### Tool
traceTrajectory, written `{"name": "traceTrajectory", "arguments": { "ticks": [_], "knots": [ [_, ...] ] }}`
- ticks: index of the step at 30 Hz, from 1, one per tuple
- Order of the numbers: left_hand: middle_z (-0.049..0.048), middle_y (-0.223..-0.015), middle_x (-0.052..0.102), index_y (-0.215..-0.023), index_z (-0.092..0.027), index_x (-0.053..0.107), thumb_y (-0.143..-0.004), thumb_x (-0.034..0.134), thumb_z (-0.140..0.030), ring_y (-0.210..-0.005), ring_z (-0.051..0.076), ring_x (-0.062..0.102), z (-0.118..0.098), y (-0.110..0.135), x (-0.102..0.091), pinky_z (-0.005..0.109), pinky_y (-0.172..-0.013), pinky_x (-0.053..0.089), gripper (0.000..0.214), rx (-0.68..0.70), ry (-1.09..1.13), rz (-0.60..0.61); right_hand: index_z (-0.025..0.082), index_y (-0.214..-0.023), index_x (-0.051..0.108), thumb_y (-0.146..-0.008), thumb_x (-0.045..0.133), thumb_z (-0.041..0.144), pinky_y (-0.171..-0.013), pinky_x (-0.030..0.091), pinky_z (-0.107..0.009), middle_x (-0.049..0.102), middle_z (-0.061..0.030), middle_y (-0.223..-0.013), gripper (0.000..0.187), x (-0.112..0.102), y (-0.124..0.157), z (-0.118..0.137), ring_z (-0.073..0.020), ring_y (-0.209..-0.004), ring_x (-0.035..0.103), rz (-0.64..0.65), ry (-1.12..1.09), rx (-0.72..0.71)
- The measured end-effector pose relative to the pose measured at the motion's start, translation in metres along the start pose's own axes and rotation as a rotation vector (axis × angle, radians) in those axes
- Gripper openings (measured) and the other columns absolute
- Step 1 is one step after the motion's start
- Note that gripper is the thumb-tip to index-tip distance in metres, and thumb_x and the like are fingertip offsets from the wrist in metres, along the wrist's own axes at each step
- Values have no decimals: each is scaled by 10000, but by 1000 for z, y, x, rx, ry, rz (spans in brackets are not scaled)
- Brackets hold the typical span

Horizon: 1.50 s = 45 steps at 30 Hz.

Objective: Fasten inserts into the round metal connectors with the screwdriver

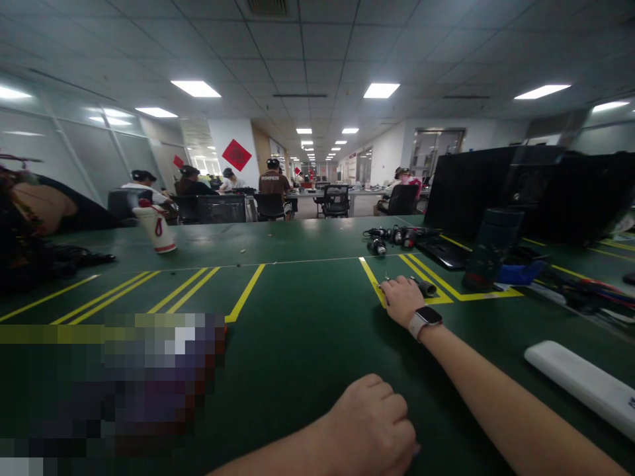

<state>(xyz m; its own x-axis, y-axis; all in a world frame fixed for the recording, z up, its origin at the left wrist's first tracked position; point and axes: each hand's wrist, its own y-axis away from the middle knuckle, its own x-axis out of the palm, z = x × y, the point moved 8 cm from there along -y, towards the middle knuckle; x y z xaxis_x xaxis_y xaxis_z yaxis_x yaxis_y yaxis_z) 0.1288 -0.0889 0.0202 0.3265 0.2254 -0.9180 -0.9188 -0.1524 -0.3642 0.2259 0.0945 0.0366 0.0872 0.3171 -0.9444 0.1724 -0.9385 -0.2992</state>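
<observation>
- Cylinder (pixel 427 288), dark and short, lies on the green table (pixel 297 344) inside a yellow-taped area, its round end showing just past the right hand (pixel 404 301).
- Right hand reaches forward over that spot, back of the hand up, fingers bent — whether they grip the Cylinder or only rest beside it, I cannot tell.
- Watch (pixel 427 320) with a pale strap sits on the right wrist.
- Left hand (pixel 380 423) is nearer the body, fingers curled under — the palm side is hidden, so I cannot tell whether it is closed.
- Small dark devices (pixel 384 239) lie clustered beyond the right hand.
- Dark tumbler (pixel 493 251) stands to the right, a blue item (pixel 520 272) just beside it.
- White oblong object (pixel 578 380) lies near the right forearm.
- Paper cup (pixel 156 228) stands at the table's far left.
</observation>
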Motion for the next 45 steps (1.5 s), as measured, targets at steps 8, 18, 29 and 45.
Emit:
{"name": "traceTrajectory", "arguments": {
  "ticks": [8, 18, 29, 45],
  "knots": [
    [-1, -725, 615, -694, -172, 555, -841, 500, -289, -656, 128, 527, 2, -4, -15, 263, -636, 403, 195, -61, 74, 113, 166, -1130, 542, -896, 523, 273, -804, 497, -414, 567, -78, -1152, 257, -6, 1, -38, -211, -962, 589, -58, -64, 206],
    [12, -759, 619, -725, -178, 555, -825, 512, -241, -680, 144, 538, 9, -2, -17, 284, -658, 420, 126, -169, 171, 86, 161, -1132, 538, -895, 527, 273, -776, 510, -399, 574, -76, -1133, 262, 20, -1, -75, -204, -932, 599, 57, -244, 362],
    [37, -906, 616, -825, -169, 574, -793, 548, -180, -813, 171, 541, 32, -3, -13, 304, -714, 461, 43, -451, 303, 114, 169, -1133, 539, -895, 526, 271, -785, 507, -400, 569, -77, -1146, 259, 32, -19, -98, -205, -943, 595, 179, -360, 496],
    [39, -875, 616, -815, -178, 577, -771, 534, -115, -812, 186, 560, 41, -1, -12, 327, -714, 487, 87, -530, 396, 25, 157, -1143, 530, -891, 533, 274, -777, 510, -406, 570, -79, -1141, 278, 25, -6, -90, -209, -938, 598, 121, -790, 505]
  ]
}}
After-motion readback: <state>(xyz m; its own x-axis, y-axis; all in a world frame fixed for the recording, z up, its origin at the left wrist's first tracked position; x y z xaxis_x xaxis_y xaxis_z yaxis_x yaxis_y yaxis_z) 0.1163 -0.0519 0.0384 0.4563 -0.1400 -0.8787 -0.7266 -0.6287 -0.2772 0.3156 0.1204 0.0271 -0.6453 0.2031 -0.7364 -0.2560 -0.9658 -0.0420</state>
